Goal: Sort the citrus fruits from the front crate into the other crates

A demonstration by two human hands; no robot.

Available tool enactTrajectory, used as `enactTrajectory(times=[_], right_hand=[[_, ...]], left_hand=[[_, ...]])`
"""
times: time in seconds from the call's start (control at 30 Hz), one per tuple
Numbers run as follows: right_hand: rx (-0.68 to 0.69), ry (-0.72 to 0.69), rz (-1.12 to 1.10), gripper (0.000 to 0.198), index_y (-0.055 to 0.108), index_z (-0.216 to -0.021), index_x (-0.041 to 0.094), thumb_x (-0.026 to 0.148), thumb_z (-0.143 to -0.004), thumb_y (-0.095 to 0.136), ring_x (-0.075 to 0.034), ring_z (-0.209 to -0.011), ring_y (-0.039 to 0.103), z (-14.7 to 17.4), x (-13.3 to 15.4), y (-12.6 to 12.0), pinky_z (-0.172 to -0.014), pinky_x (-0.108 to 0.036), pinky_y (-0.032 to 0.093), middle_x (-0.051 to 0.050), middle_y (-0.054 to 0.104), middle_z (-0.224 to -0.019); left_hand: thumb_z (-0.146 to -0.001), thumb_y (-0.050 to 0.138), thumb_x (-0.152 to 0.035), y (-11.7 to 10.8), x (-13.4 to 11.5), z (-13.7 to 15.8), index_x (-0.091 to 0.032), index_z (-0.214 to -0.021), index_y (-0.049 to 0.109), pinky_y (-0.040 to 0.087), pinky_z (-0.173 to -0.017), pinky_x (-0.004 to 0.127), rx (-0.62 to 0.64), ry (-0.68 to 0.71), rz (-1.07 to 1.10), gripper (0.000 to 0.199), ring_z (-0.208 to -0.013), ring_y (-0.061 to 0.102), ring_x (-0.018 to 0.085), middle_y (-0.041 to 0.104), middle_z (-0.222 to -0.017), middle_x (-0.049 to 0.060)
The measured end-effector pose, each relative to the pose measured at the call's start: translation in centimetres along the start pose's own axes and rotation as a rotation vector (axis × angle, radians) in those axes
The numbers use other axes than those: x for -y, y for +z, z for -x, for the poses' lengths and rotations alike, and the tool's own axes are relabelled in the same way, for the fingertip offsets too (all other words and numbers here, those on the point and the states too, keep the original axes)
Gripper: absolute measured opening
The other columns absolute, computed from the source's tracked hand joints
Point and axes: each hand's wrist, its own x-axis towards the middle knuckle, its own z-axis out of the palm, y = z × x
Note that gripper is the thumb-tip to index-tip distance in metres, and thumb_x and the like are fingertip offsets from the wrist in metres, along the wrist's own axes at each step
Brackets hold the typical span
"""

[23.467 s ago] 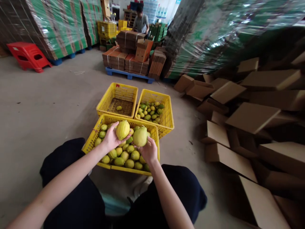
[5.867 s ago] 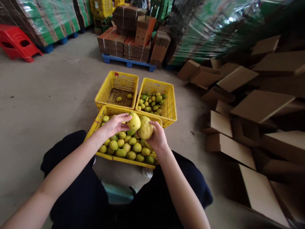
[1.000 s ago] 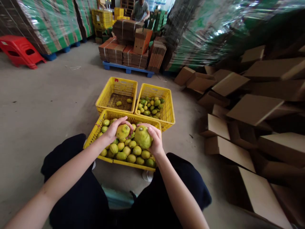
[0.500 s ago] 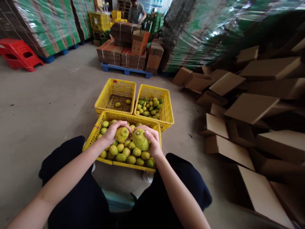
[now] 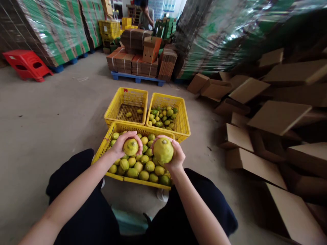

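At far left, a red stool (image 5: 28, 65) stands on the floor (image 5: 84, 102). Right of it, the far-left yellow crate (image 5: 108, 118) holds two fruits, lying apart on its bottom. Nearer, the left hand (image 5: 122, 142) has its grip curled round the smaller fruit (image 5: 130, 147), held above the left half of the near yellow crate (image 5: 143, 182); that crate contains many yellow-green fruits (image 5: 138, 166). The right hand (image 5: 178, 156) has its grip closed about the larger fruit (image 5: 164, 150), above the crate's right end. The two held fruits are apart, side by side, knobbed ends up; each long axis appears to point towards the viewer. Governing relation: the left hand is the nearer to the far-left crate, the right hand to the far-right yellow crate (image 5: 186, 119), which holds a low heap. Cardboard boxes (image 5: 279, 115) lie piled at right.
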Motion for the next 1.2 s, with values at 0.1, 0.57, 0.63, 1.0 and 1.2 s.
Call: enactTrajectory(times=[0.1,0.57,0.63,1.0,1.2], right_hand=[[0.014,0.034,-0.118,0.032,0.072,-0.095,0.022,0.046,-0.075,0.065,-0.024,-0.071,0.071,-0.4,0.0,0.4,-0.060,-0.036,0.059,-0.004,0.074,-0.082],[-0.097,0.282,-0.256,0.021,0.070,-0.085,0.017,0.036,-0.076,0.068,-0.018,-0.063,0.070,-1.1,-0.7,-0.1,-0.050,-0.025,0.056,-0.006,0.076,-0.081],[-0.100,0.274,-0.219,0.022,0.070,-0.082,0.017,0.038,-0.075,0.067,-0.019,-0.062,0.069,-1.0,-1.0,0.0,-0.051,-0.027,0.057,-0.006,0.076,-0.078],[-0.205,0.354,-0.202,0.022,0.065,-0.081,0.019,0.038,-0.088,0.059,-0.017,-0.056,0.067,-2.3,-2.1,-0.4,-0.052,-0.028,0.056,-0.003,0.072,-0.066],[-0.181,0.383,-0.144,0.026,0.068,-0.090,0.016,0.037,-0.092,0.051,-0.020,-0.060,0.069,-2.1,-1.8,-0.1,-0.049,-0.030,0.054,-0.006,0.074,-0.072]], left_hand=[[-0.085,0.052,-0.032,0.2,0.1,-0.3,-0.011,-0.061,0.068,0.054,-0.043,0.028,-0.167,-0.062,0.234,0.035,-0.052,0.067,0.021,0.068,-0.061,0.010],[-0.092,0.053,-0.021,-0.2,1.7,-1.8,-0.010,-0.090,0.065,0.058,-0.046,0.023,-0.376,-0.164,0.473,0.017,-0.056,0.068,0.016,0.071,-0.075,0.009],[-0.088,0.057,-0.015,0.1,1.9,-1.6,-0.011,-0.087,0.065,0.059,-0.052,0.021,-0.422,-0.076,0.507,0.010,-0.063,0.070,0.015,0.070,-0.074,0.006],[-0.096,0.046,-0.023,0.7,1.7,-1.7,-0.013,-0.082,0.060,0.063,-0.060,0.032,-0.517,-0.123,0.585,0.022,-0.058,0.066,0.016,0.066,-0.068,0.005],[-0.096,0.044,-0.024,0.6,1.8,-1.9,-0.012,-0.087,0.060,0.061,-0.058,0.030,-0.526,-0.188,0.591,0.022,-0.061,0.067,0.017,0.067,-0.071,0.007]])
